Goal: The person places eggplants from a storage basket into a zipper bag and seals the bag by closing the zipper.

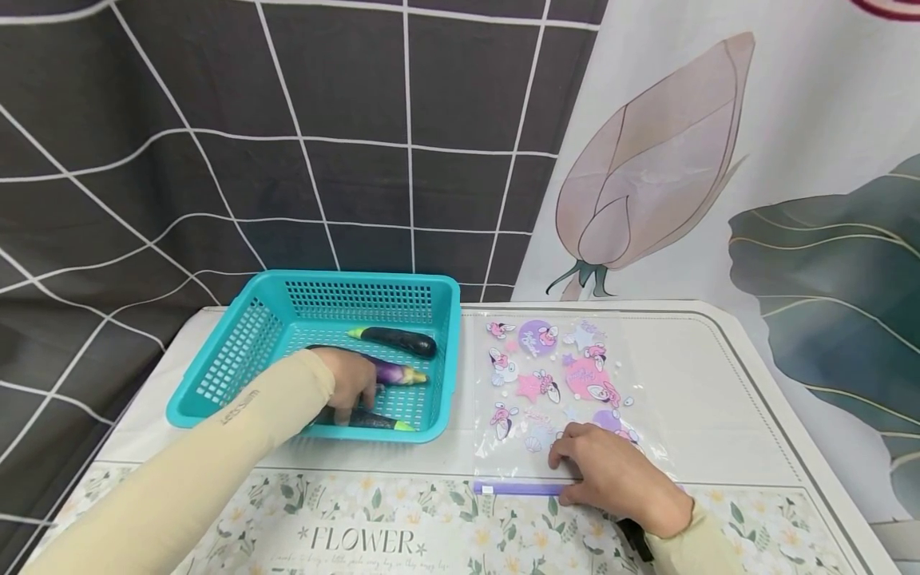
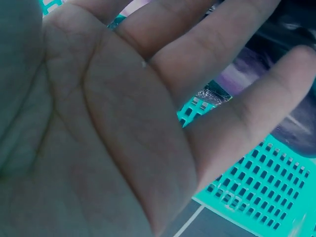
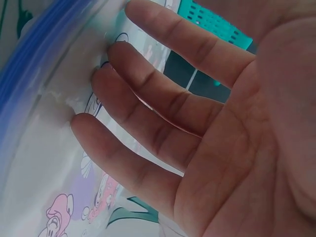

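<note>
My left hand [image 1: 350, 382] reaches down into a turquoise basket [image 1: 455, 343], its fingers extended among the eggplants. Under and beside the hand is a purple eggplant [image 1: 395, 373] with a yellowish stem end. Nearer the front wall, a dark eggplant [image 1: 377, 420] with a green tip is partly covered by the fingers. A second dark, green-tipped eggplant [image 1: 398, 339] lies toward the back. My right hand [image 1: 611, 471] rests on a clear zip bag [image 1: 496, 459] printed with pink and purple cartoons; its straight fingertips touch the plastic in the right wrist view.
The bag lies flat right of the basket, its purple zip strip [image 1: 528, 488] and white slider [image 1: 487, 489] toward me. A flower-patterned cloth [image 1: 431, 511] covers the table's front. A dark grid curtain [image 1: 345, 184] hangs close behind the basket.
</note>
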`<state>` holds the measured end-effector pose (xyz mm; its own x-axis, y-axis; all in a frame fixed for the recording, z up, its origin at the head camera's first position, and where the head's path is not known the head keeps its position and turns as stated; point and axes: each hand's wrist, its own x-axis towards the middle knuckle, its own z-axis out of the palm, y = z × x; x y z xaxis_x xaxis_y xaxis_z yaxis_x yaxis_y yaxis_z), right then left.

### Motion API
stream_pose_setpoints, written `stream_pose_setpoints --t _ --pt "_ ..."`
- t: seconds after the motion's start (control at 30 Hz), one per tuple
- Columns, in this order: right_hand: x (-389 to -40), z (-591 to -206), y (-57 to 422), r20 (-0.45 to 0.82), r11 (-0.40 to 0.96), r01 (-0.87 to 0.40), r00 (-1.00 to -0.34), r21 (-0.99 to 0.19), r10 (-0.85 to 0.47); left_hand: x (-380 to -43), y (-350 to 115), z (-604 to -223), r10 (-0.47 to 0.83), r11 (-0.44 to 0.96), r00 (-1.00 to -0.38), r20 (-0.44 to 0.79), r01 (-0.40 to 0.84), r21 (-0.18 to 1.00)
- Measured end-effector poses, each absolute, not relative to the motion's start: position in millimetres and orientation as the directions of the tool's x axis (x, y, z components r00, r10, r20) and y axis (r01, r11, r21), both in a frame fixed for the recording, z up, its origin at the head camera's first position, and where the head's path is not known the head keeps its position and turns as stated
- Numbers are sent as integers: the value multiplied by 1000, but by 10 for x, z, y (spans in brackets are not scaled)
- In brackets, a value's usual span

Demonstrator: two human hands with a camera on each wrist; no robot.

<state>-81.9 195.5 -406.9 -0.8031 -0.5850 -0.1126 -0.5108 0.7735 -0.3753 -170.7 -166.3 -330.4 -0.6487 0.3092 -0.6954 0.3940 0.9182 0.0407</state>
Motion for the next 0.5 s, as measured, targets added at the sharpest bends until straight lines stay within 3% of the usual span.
stream_pose_setpoints --t 0.5 --pt "-825 -4089 1980 -67 751 -556 -786 -357 -614 -1735 -1585 -3391 308 909 -655 -690 416 10"
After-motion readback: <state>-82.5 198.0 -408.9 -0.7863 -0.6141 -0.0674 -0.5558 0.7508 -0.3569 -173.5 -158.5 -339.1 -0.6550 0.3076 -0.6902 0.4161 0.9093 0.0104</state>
